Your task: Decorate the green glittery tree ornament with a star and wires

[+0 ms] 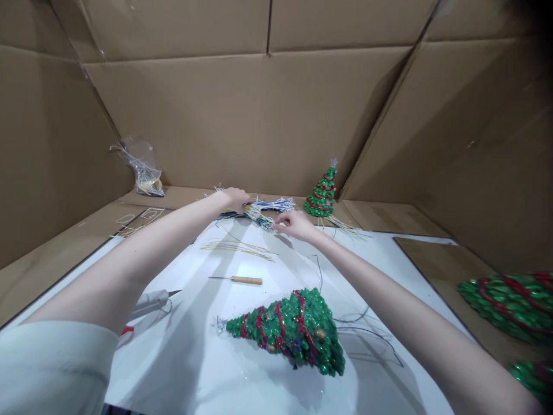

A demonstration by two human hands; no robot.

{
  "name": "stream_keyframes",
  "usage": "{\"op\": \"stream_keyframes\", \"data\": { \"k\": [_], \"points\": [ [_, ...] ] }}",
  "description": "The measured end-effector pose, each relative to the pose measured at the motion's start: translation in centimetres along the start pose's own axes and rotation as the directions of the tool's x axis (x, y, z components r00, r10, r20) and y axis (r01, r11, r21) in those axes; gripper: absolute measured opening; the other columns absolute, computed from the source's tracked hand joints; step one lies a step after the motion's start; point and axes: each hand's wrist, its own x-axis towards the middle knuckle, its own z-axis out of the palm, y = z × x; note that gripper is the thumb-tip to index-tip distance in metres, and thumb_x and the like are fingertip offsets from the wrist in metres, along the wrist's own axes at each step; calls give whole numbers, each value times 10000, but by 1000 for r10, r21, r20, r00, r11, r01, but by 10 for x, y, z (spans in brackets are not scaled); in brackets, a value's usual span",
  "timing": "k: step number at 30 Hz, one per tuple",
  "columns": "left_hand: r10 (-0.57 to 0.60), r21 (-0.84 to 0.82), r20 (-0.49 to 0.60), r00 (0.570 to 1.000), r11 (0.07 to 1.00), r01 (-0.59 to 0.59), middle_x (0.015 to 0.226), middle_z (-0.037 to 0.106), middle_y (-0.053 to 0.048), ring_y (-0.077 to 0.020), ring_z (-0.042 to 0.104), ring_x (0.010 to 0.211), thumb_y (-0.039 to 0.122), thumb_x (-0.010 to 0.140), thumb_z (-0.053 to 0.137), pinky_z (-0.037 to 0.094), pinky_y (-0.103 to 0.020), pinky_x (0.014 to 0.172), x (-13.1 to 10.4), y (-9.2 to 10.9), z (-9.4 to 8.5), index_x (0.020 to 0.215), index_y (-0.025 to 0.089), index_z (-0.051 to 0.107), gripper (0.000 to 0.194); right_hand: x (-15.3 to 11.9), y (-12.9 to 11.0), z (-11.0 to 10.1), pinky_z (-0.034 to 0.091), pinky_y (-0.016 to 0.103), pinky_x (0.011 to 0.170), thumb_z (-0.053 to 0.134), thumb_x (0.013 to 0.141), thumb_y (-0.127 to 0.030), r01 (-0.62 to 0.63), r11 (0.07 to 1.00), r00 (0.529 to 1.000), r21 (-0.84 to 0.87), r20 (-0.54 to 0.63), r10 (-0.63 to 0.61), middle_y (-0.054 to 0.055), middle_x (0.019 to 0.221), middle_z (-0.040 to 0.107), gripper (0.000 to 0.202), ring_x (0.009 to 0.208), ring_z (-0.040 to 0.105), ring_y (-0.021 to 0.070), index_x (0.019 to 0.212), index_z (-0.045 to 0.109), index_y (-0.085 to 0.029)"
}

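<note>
At the far side of the white table, my left hand (pixel 236 199) is closed over a bundle of green and yellow wires (pixel 258 215), its fingertips partly hidden. My right hand (pixel 296 223) is at the bundle's right end, thumb and fingers pinched together by the wire tips; what is between them is too small to make out. Just behind lies a tied bundle of white and blue wires (pixel 274 204). Nearer to me, a green glittery Christmas tree (pixel 289 328) with red garland lies on its side, star pointing left and dark wires trailing from its base.
A wooden-handled awl (pixel 247 280) and loose yellow wires (pixel 237 248) lie mid-table. A hot glue gun (pixel 149 302) sits under my left forearm. Another tree (pixel 322 193) stands at the back; more trees (pixel 510 302) lie at right. A plastic bag (pixel 147 173) leans against the cardboard wall.
</note>
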Motion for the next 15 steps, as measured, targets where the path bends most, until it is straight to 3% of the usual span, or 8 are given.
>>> {"op": "stream_keyframes", "data": {
  "k": [4, 7, 15],
  "points": [
    [1, -6, -3, 1000, 1000, -1, 1171, 565, -87, -208, 585, 1002, 323, 903, 543, 511, -409, 845, 0, -1, 1, 1185, 168, 530, 322, 1, 2, 4, 270, 252, 550, 592, 730, -322, 4, 1000, 1000, -14, 25, -4, 1, 546, 498, 199, 539, 413, 121, 708, 691, -150],
    [1, -12, -4, 1000, 1000, -1, 1170, 565, -88, -208, 585, 1001, 323, 903, 543, 511, -410, 845, -1, -1, 1, 1185, 166, 530, 323, -2, 4, -5, 270, 256, 547, 586, 714, -306, -3, 1000, 998, -29, 56, 5, -2, 537, 495, 182, 535, 408, 119, 661, 667, -151],
    [-9, -21, -14, 1000, 1000, 8, 1177, 563, -88, -210, 582, 1010, 324, 903, 543, 506, -415, 855, 0, -2, 0, 1186, 168, 530, 324, -35, 40, -75, 256, 266, 505, 647, 606, -342, -47, 998, 953, -35, 297, 56, -24, 480, 437, 193, 495, 376, 110, 585, 661, -151]
  ]
}}
